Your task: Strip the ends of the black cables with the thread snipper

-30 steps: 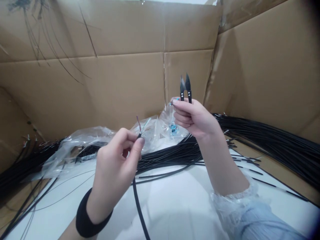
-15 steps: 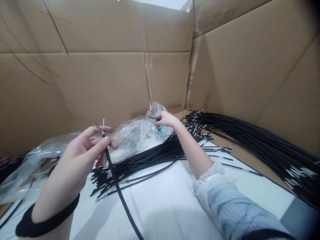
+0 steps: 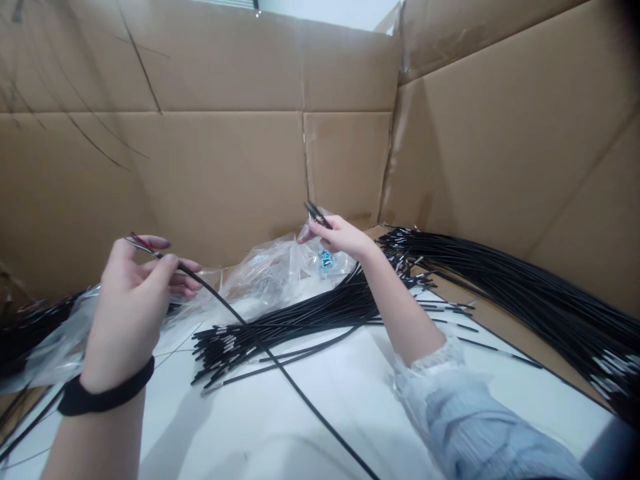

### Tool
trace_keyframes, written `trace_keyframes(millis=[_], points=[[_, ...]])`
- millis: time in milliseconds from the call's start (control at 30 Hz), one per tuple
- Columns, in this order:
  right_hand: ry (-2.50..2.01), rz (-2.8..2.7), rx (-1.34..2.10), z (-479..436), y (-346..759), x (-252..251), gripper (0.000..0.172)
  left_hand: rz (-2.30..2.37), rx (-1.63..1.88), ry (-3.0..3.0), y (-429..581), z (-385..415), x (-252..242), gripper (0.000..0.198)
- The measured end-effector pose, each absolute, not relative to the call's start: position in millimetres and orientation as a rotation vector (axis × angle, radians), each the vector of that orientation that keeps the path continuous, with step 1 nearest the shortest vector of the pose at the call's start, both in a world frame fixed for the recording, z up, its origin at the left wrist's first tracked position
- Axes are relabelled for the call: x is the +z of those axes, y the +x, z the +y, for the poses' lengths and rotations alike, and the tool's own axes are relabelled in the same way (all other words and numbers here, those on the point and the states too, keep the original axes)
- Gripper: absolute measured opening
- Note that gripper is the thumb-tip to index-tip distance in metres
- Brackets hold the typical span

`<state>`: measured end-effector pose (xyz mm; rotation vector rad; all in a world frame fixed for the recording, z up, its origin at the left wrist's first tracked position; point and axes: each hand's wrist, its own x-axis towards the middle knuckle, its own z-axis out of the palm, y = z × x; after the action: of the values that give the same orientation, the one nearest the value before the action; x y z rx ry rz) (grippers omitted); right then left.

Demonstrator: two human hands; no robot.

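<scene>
On the left, my left hand pinches a black cable near its stripped end, where thin red and white wires stick out. The cable runs down to the bottom edge. My right hand is closed on several short dark pieces, perhaps tweezers or cable ends, pointing up and left. It is above a clear plastic bag with small blue items. Beside that lies another clear bag. Under my right forearm stretches a bundle of black cables with pale ends.
A larger bundle of black cables lies along the right side. More dark cables and crumpled plastic are at the far left. Tall cardboard walls stand behind and to the right of the white surface.
My left hand has moved left, and its cable now tilts with the wire ends toward the left. My right hand has risen slightly, and the dark pieces in it show more clearly.
</scene>
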<state>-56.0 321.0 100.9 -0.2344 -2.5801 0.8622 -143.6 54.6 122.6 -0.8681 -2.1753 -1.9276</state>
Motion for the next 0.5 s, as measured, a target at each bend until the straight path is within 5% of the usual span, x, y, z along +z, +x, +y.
trace_keyframes(millis=[133,233,433,500], points=[[0.786,-2.806,1.079,259.3,-46.4,103.1,0.034,-1.991,-2.029,-0.832,-150.5,44.0,124.7,0.024],[1.039,-2.773,1.055,225.1,-54.7,87.5,0.025,-1.941,-2.016,-0.872,-149.3,40.1,127.0,0.018],[0.247,-2.562,1.351,239.4,-69.4,85.6,0.025,-1.669,-1.628,-0.771,-118.3,50.4,123.2,0.047],[-0.021,-2.197,1.418,259.6,-65.7,95.8,0.019,-1.761,-1.374,-0.949,-89.7,55.5,111.6,0.039]])
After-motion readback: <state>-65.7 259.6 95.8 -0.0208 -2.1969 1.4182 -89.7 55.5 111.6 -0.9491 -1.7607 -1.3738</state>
